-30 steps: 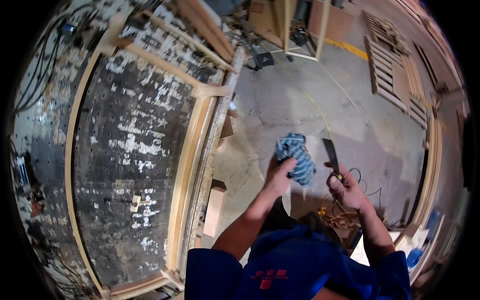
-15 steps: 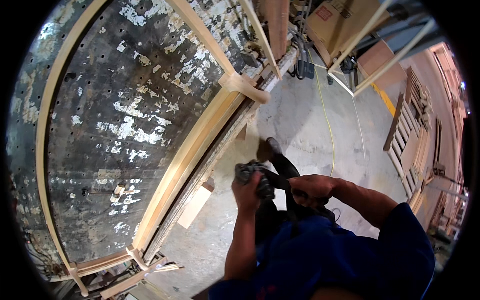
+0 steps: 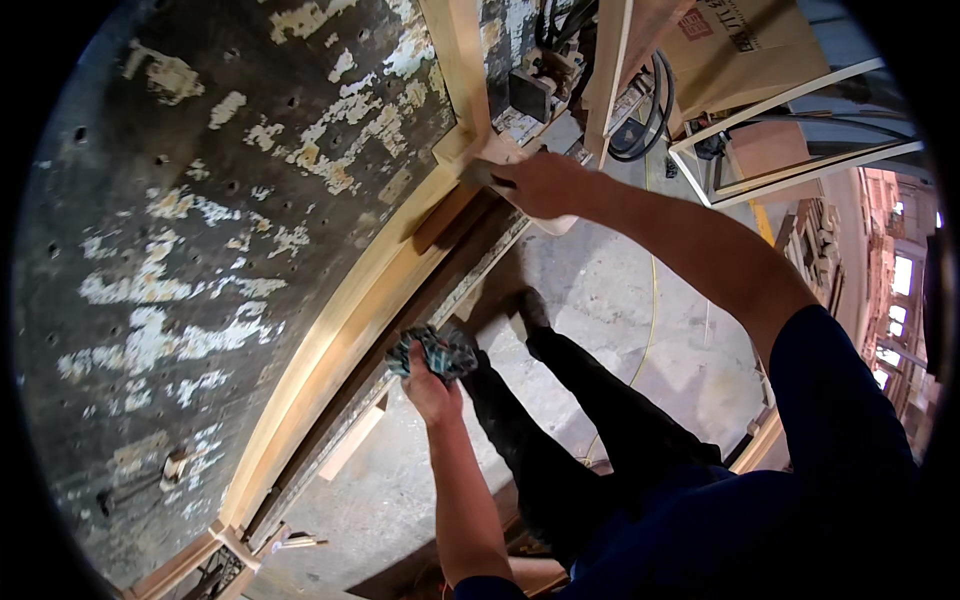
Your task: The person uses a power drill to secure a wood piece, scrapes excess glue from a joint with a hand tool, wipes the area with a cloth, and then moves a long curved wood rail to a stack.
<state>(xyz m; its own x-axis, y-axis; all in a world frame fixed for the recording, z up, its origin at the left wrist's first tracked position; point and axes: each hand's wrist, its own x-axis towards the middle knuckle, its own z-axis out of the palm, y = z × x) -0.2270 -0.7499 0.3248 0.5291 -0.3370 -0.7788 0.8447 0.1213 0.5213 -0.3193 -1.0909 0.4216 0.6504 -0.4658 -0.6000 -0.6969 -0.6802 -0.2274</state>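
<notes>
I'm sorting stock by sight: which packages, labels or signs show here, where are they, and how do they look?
Cardboard box: top right, beyond the wooden frame and above the right hand; tan, rectangular, tilted, with a small red printed mark and dark lettering.
No screens or signs can be made out.

Grey concrete floor (image 3: 610, 300), stacked wooden pallets (image 3: 815, 245) and bright windows (image 3: 895, 320) at right

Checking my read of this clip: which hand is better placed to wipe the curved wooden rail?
Likely the left hand: it grips the blue rag right beside the wooden rail. The right hand is up at the frame joint.
</notes>
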